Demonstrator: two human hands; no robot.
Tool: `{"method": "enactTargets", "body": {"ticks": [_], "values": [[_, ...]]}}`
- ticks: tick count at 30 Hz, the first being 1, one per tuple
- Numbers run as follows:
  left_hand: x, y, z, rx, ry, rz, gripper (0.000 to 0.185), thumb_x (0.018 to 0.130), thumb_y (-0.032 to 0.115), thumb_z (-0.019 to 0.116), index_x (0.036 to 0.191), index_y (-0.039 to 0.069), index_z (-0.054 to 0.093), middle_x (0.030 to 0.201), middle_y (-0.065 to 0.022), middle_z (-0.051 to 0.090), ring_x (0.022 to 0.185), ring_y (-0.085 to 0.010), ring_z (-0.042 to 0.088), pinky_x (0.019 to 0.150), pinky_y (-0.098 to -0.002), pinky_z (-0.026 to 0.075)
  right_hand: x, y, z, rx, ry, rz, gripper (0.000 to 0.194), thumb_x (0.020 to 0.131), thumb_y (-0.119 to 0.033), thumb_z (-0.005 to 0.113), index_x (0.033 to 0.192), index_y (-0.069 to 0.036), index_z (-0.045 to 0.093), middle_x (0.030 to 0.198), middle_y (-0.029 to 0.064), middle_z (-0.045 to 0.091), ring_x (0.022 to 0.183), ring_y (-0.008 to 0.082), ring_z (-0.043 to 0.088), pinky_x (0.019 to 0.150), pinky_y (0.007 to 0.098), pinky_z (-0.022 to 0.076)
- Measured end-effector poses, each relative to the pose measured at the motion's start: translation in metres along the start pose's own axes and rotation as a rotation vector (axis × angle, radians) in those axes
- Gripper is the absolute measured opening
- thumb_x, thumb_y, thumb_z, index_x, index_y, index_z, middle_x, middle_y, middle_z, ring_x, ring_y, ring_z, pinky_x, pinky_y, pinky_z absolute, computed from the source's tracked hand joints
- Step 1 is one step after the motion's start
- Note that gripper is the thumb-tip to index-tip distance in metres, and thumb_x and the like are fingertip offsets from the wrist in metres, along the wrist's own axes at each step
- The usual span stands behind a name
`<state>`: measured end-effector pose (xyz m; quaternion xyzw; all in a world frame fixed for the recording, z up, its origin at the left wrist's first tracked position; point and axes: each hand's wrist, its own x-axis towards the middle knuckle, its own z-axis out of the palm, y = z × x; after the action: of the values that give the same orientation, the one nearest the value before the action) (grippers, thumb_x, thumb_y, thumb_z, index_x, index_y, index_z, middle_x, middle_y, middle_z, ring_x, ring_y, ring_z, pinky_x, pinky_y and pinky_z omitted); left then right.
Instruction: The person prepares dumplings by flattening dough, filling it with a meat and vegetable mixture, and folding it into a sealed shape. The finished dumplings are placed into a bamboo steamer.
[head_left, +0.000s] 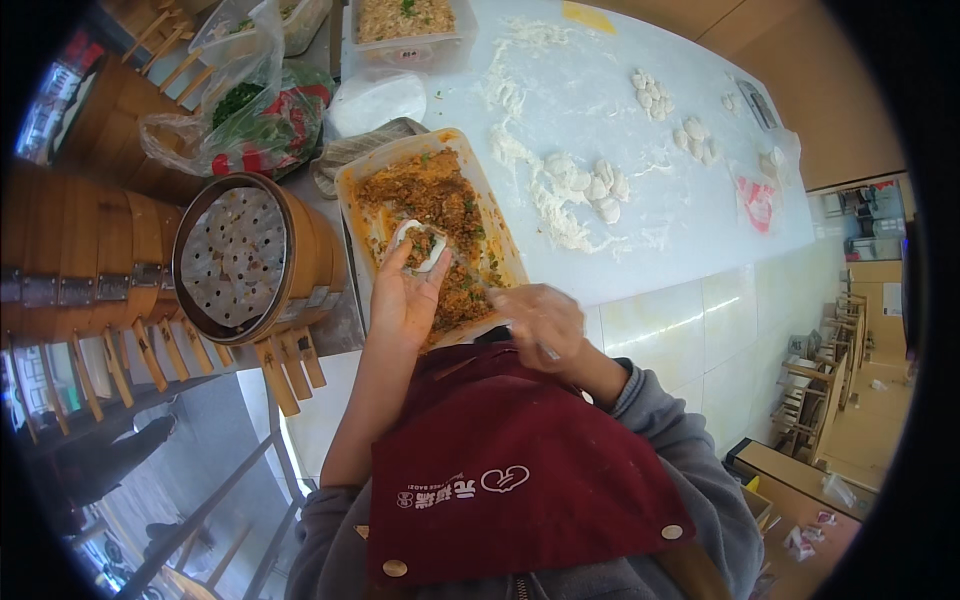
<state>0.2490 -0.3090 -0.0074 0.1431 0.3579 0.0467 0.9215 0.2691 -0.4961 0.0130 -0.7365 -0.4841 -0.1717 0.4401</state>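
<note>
My left hand holds a round dough wrapper with brown minced filling heaped on it, above a plastic tub. The tub contains reddish-brown filling with green bits. Over the tub's near right corner is my right hand, blurred, its fingers closed around a thin tool whose metal part shows below the hand; its exact kind cannot be told. Left of the tub stands a round bamboo steamer with a perforated liner. Small dough pieces lie on the floured white worktop.
Stacked bamboo steamers with wooden handles stand at the left. A plastic bag of chopped greens and a tub of pale filling are behind. A striped cloth touches the filling tub. More dough pieces lie farther right.
</note>
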Motion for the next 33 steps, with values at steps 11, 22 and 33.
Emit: {"method": "enactTargets", "body": {"ticks": [11,22,33], "values": [[0.002,-0.006,-0.009,0.479,-0.031,0.325,0.034,0.09,0.005,0.051,0.124,0.005,0.049,0.112,-0.0073,0.055,0.102,-0.0203,0.056,0.087,-0.0333,0.048,-0.006,0.006,-0.001,-0.044,0.117,0.209,0.02,0.076,0.004,0.057,0.095,0.004,0.062,0.081,0.0141,0.066,0.067,0.0248,0.063,0.056,0.0316,0.0512],[-0.013,0.017,-0.004,0.912,-0.193,0.492,0.036,0.084,-0.002,0.053,0.12,0.005,0.055,0.109,-0.0094,0.055,0.094,-0.0171,0.058,0.078,-0.0269,0.047,0.014,0.012,-0.014,-0.218,0.197,0.404,0.021,0.071,-0.004,0.072,0.09,-0.001,0.065,0.086,0.0125,0.062,0.077,0.0249,0.059,0.066,0.0303,0.0467],[-0.029,0.008,0.006,0.365,-0.297,0.031,0.036,0.095,0.01,0.045,0.129,0.003,0.039,0.113,-0.009,0.053,0.104,-0.0166,0.054,0.09,-0.0317,0.048,0.032,0.009,0.018,0.754,-0.091,1.101,0.014,0.08,-0.008,0.069,0.086,0.002,0.063,0.085,0.0033,0.062,0.072,0.0047,0.055,0.064,0.0195,0.0448]]}}
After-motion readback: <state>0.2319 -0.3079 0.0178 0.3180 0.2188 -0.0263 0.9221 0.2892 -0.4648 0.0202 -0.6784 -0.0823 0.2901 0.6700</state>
